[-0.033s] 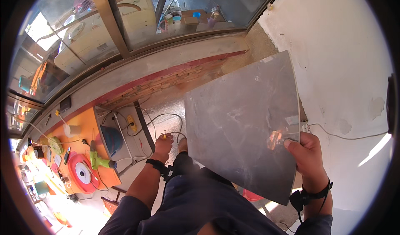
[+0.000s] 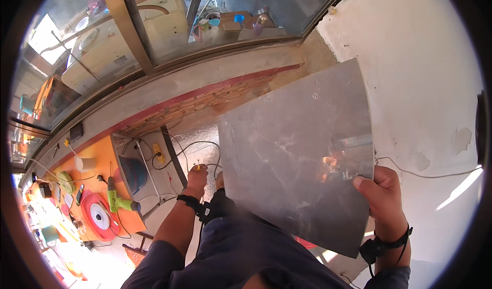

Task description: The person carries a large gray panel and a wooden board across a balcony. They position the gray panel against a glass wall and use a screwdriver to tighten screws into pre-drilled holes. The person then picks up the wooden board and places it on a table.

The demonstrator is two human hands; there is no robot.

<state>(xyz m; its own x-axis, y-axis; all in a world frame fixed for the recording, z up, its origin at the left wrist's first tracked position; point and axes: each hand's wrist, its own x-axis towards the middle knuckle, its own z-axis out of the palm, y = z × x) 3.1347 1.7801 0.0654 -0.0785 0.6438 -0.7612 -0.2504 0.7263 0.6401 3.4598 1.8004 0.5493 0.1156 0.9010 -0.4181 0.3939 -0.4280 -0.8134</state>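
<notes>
So a big grey panel (image 2: 297,156) is being held out in front of the body, set at a slant, with its right edge clamped by the right hand (image 2: 382,191), thumb pressed flat on the face. Some pale smudges and a bright orange-ish reflection can be seen on it, the latter just beside that thumb. Whether the bottom edge is propped on the legs can't really be told. Off the panel's left side, a small yellow piece (image 2: 198,167) is pinched in the closed fingers of the left hand (image 2: 197,179); it's too tiny for the details to be made out.

Over to the left, an orange worktop (image 2: 100,153) is pretty loaded: a green drill (image 2: 119,203) lying near the edge, and a white disc (image 2: 99,214) sitting in a red dish (image 2: 108,232). Past it, a yellow power strip (image 2: 158,153) can be spotted near some dark cable (image 2: 197,143).
</notes>
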